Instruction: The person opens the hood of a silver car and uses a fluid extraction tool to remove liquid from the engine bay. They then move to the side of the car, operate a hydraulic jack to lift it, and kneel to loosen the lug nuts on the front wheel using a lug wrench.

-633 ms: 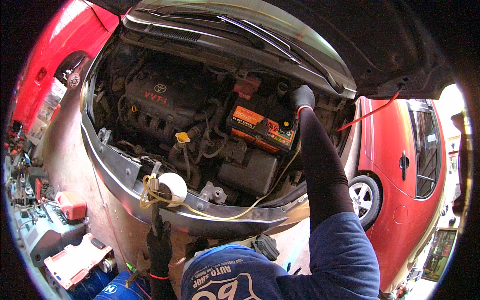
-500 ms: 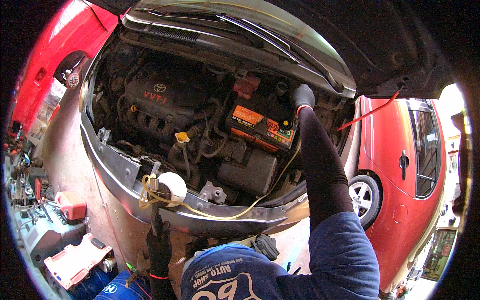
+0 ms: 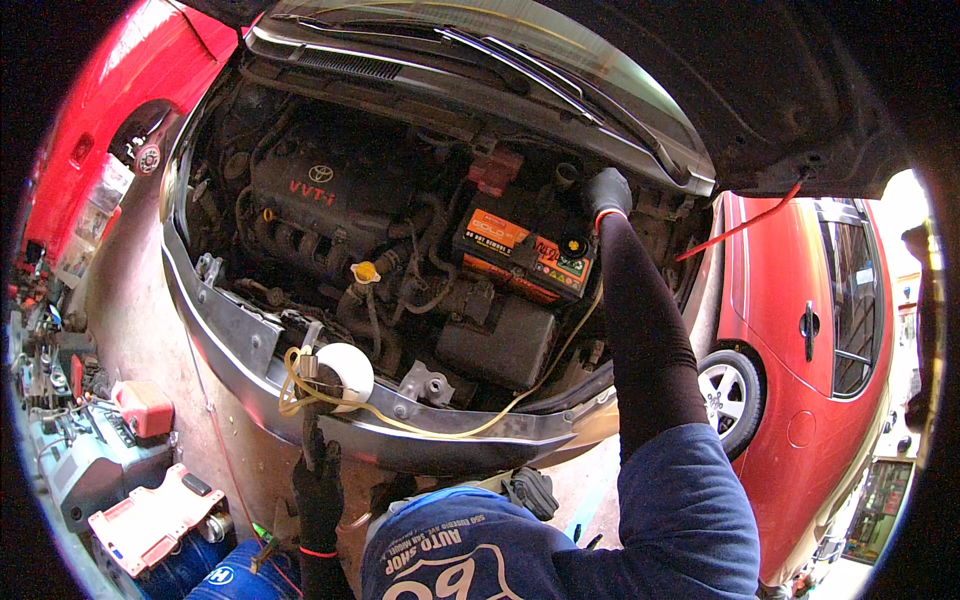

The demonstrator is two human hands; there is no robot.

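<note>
My gloved right hand (image 3: 607, 190) is closed at the far right of the engine bay, beside a small dark open neck (image 3: 567, 174). What its fingers hold is hidden. A clear yellowish hose (image 3: 480, 430) loops along the front edge of the bay and runs up behind my right forearm. My left hand (image 3: 319, 495), in a black glove, is low in front of the bumper, closed around the lower end of a dark, slim tool (image 3: 312, 435) that I cannot name. Above it, the hose coils by a metal fitting and a white round container (image 3: 345, 376).
An orange and black battery (image 3: 525, 255) lies left of my right forearm, with the engine cover (image 3: 325, 190) further left. A red rod (image 3: 740, 222) props the hood. Red cars (image 3: 800, 400) flank the bay; a pink-white board (image 3: 155, 520) and blue drums stand lower left.
</note>
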